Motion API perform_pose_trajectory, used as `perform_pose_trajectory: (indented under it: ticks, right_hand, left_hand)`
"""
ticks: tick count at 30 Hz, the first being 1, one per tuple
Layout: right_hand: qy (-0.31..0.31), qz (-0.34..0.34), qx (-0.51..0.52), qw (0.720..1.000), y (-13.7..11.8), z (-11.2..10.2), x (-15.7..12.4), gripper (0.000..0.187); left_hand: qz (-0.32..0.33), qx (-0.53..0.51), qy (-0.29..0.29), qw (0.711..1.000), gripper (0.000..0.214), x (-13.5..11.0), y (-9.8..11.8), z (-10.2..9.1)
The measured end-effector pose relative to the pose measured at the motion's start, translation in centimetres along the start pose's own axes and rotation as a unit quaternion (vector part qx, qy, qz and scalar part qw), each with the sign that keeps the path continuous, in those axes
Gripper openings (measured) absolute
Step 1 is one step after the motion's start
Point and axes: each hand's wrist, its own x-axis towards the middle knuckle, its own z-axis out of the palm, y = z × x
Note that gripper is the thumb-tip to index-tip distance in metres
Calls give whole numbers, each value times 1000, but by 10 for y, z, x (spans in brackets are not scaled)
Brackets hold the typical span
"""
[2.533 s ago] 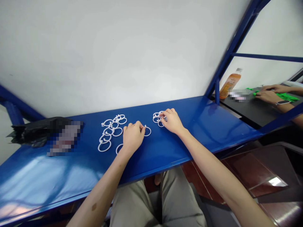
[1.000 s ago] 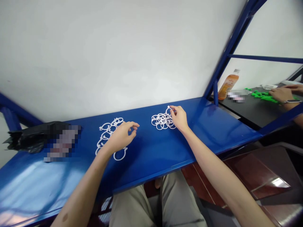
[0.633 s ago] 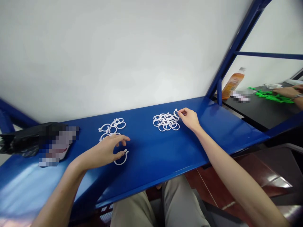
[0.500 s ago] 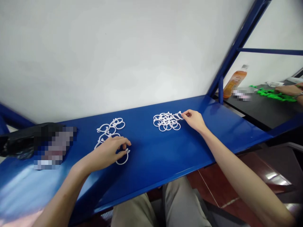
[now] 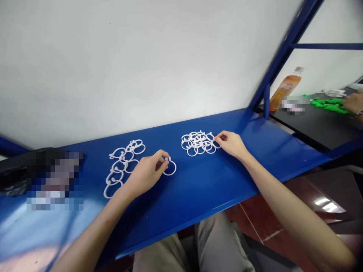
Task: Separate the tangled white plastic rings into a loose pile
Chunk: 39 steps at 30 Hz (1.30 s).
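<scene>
Over the tabletop (image 5: 181,200), left hand (image 5: 149,170) pinches a white ring (image 5: 170,174) (right hand (image 5: 231,142), another ring (image 5: 217,147)).

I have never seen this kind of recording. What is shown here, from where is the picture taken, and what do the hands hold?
There is no machine: these are a person's two bare hands, seen by a camera worn on that person's head, looking forward and down. On the blue table lie two clusters of thin white rings, a left cluster and a right cluster. The left hand pinches a single white ring between them. The right hand has its fingertips at the right cluster's edge; whether it grips a ring is hard to tell. Far right, another person's hand is beside green pieces.
</scene>
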Motion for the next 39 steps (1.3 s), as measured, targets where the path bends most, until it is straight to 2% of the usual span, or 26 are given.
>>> perform_pose_trajectory:
  ticks: [9, 17, 33, 39]
  right_hand:
    - [6, -1, -1, 1000, -2, -3, -4, 14]
    - [29, -4, -3, 1000, -4, -2, -5, 16]
    - [41, -10, 8, 999, -2, 1, -4, 17]
    - [114, -53, -15, 992, 1, 2, -4, 13]
  left_hand:
    - [15, -45, 38, 998, 20, -8, 7, 8]
    - [-18, -91, 67, 993, 22, -8, 5, 14]
    - [-5, -109, 70, 992, 20, -6, -1, 19]
    - [-22, -133, 77, 988, 20, -6, -1, 19]
